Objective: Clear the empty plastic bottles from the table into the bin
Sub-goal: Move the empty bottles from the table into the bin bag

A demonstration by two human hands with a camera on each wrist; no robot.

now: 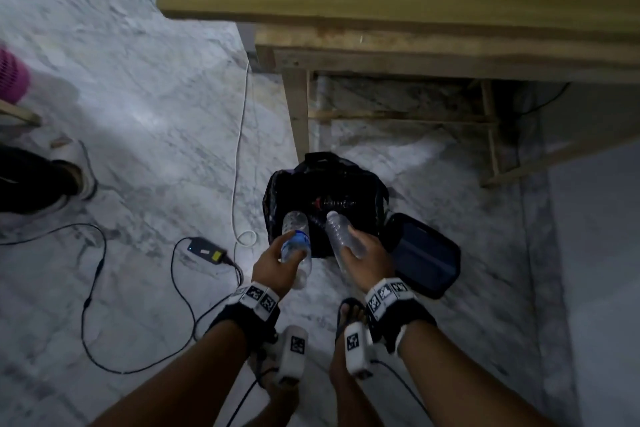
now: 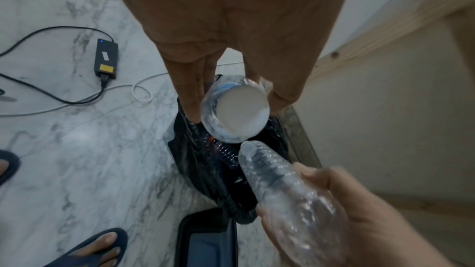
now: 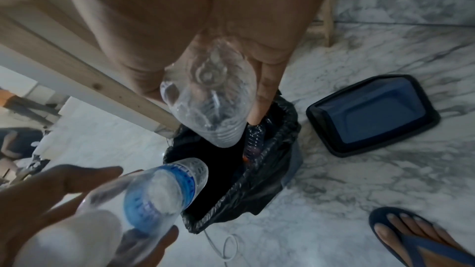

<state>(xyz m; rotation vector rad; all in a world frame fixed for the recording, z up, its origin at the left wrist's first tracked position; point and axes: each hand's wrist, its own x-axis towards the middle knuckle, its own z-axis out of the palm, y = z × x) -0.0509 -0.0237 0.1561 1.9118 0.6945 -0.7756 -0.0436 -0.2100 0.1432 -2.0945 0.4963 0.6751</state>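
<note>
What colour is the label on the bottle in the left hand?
Blue, a band around the clear bottle that the left hand grips; it shows best in the right wrist view.

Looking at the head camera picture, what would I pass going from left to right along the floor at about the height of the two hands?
Black power adapter → left hand holding the blue-labelled bottle → right hand holding the clear ribbed bottle → dark blue bin lid lying on the floor.
</note>
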